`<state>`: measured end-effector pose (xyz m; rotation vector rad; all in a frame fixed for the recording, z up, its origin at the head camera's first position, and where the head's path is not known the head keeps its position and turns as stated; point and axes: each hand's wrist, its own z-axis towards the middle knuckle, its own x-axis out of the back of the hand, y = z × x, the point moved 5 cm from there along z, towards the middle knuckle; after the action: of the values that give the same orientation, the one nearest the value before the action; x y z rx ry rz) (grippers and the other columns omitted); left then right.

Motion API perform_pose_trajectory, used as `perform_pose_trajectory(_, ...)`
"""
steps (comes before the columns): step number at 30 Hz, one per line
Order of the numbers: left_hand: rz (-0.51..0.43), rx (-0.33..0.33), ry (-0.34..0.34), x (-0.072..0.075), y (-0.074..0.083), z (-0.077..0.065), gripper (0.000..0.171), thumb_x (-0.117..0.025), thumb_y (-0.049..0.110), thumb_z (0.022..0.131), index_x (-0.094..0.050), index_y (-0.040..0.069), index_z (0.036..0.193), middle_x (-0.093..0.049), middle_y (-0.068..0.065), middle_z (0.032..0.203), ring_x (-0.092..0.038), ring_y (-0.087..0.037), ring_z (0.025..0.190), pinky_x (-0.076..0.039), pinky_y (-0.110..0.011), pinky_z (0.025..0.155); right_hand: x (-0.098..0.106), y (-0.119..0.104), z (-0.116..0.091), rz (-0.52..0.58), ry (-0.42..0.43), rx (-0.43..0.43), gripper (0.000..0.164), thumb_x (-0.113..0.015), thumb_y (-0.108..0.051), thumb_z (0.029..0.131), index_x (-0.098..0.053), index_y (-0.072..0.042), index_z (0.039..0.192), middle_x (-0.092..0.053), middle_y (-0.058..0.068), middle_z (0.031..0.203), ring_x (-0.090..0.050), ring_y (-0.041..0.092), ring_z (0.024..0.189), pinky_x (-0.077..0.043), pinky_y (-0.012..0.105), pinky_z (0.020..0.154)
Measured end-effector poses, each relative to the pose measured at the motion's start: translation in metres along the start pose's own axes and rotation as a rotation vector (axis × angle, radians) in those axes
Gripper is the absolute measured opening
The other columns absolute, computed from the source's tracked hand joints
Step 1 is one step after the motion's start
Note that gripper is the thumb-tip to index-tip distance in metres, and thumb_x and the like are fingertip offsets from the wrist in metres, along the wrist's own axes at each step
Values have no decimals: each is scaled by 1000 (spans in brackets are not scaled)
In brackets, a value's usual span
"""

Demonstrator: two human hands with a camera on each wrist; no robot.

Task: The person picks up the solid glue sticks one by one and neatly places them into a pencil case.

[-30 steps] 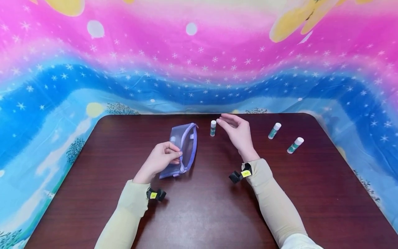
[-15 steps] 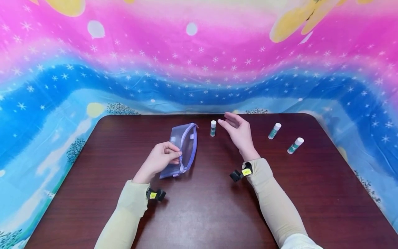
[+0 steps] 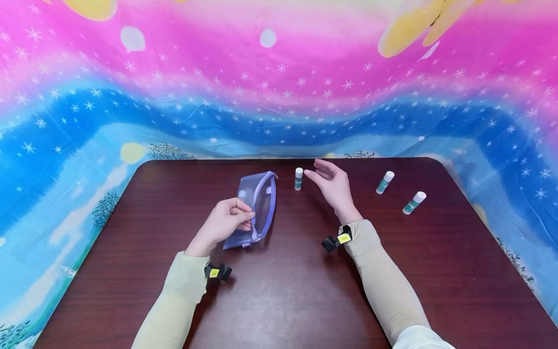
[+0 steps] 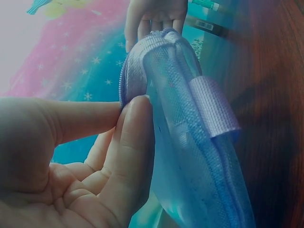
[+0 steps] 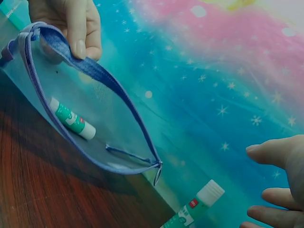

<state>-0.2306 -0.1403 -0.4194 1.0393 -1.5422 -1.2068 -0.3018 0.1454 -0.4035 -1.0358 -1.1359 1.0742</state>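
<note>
My left hand [image 3: 224,220] pinches one side of the mouth of a see-through purple zip pouch [image 3: 244,186] between thumb and fingers, and the pouch gapes. Through that mouth, the right wrist view shows a green-and-white glue stick [image 5: 72,118] lying inside. Another glue stick [image 3: 298,179] stands upright on the table just right of the pouch. Beside it is my right hand [image 3: 334,189], fingers apart and holding nothing. In the right wrist view a gap shows between this hand [image 5: 280,175] and the standing glue stick [image 5: 192,204].
Two more glue sticks, a nearer one [image 3: 414,203] and a farther one [image 3: 385,182], stand on the right side of the dark wooden table [image 3: 279,300]. A colourful cloth backdrop [image 3: 279,111] rises directly behind the table's far edge.
My right hand has shifted very slightly beside the upright glue stick. The left hand's pinch on the pouch and all the glue sticks stay as they were.
</note>
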Motion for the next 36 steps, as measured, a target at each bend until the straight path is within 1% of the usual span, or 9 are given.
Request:
perform_pose_trajectory(7,-14,1,-8,1,0,1,14,-67,-4,95,-58,-11,103,-70,-16,82,-68,-19,65,-63,-32,66,-1,7,2,-41,4,-38,62,-85,-29,86,-61,-11,140,-62,8,138,-58,26,128,-47,41,107)
perform_pose_trajectory(9,-12,-4,-12,0,0,1,15,-67,-3,95,-58,-11,104,-70,-16,83,-69,-20,66,-63,-32,66,-2,9,2,-44,-1,-39,63,-85,-28,86,-61,-10,140,-62,11,138,-57,28,129,-36,37,116)
perform_pose_trajectory(12,-6,-10,-13,0,1,0,16,-68,-2,96,-58,-11,105,-70,-16,84,-69,-20,66,-63,-32,66,-4,12,2,-36,-20,-41,63,-85,-27,86,-60,-8,141,-60,13,140,-56,31,130,-34,39,117)
perform_pose_trajectory(14,-1,-5,-9,1,1,0,16,-68,-2,96,-58,-11,105,-70,-16,84,-69,-21,66,-63,-32,66,-5,15,3,-27,-33,-44,63,-84,-26,87,-59,-7,141,-59,14,141,-55,32,131,-36,38,116)
perform_pose_trajectory(16,2,1,-5,1,1,-1,16,-68,-2,96,-58,-10,105,-70,-17,85,-69,-21,67,-63,-32,67,-7,18,3,-22,-49,-51,63,-84,-26,87,-59,-7,142,-58,14,142,-54,33,132,-47,43,108)
perform_pose_trajectory(17,2,4,-3,2,0,-1,16,-68,-2,96,-58,-10,105,-70,-17,85,-69,-21,67,-63,-32,67,-8,19,3,-25,-54,-53,63,-84,-25,88,-59,-7,142,-58,14,142,-54,32,132,-48,43,107)
perform_pose_trajectory(25,-4,-1,-2,1,0,-2,16,-68,-3,96,-58,-11,105,-69,-16,84,-69,-21,66,-63,-32,66,-12,31,3,-46,-84,-76,62,-83,-22,89,-57,-6,144,-58,15,142,-55,29,131,-49,42,106)
perform_pose_trajectory(29,1,-1,-2,1,0,-1,13,-66,-5,96,-58,-11,104,-69,-17,83,-69,-21,66,-63,-32,66,-16,36,4,-39,-109,-79,64,-82,-18,88,-55,-4,144,-58,18,142,-55,30,131,-49,42,106)
perform_pose_trajectory(36,7,7,3,2,1,-1,13,-68,-4,95,-59,-9,102,-69,-17,83,-69,-22,66,-63,-33,67,-25,42,5,-79,-167,-75,59,-78,-18,92,-56,-8,145,-58,15,142,-54,27,131,-48,40,106)
